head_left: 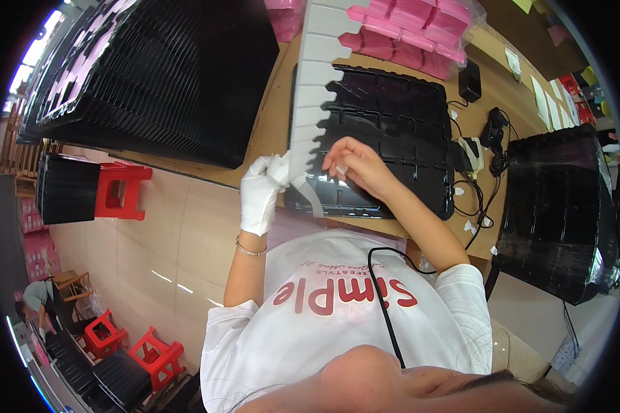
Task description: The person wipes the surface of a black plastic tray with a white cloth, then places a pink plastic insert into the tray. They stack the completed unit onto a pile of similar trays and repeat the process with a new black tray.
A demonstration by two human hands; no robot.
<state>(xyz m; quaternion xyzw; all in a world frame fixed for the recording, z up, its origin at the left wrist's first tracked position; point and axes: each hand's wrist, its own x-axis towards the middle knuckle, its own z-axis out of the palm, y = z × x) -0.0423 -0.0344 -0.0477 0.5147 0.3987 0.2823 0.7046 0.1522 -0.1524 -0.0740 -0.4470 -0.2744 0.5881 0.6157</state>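
Observation:
A long pale grey strip point(310, 82), ridged across and notched along its right edge, runs from the top of the view down to my hands. My left hand point(260, 193), in a white glove, is closed on its lower end, where a thin translucent tail point(311, 199) curls away. Just right of the strip is my bare right hand point(360, 167), fingers bent, with a small white piece point(342, 169) at the thumb tip. Beneath both lies a black plastic tray point(393, 117) with moulded compartments; the strip covers its left side.
Stacked black trays point(165, 76) rise at the left, and another wrapped stack point(558, 213) stands right. Pink packages point(420, 34) lie at the back. Cables point(479, 193) and white scraps lie on the brown table point(499, 76). A red stool point(120, 189) and another person point(41, 299) are at left.

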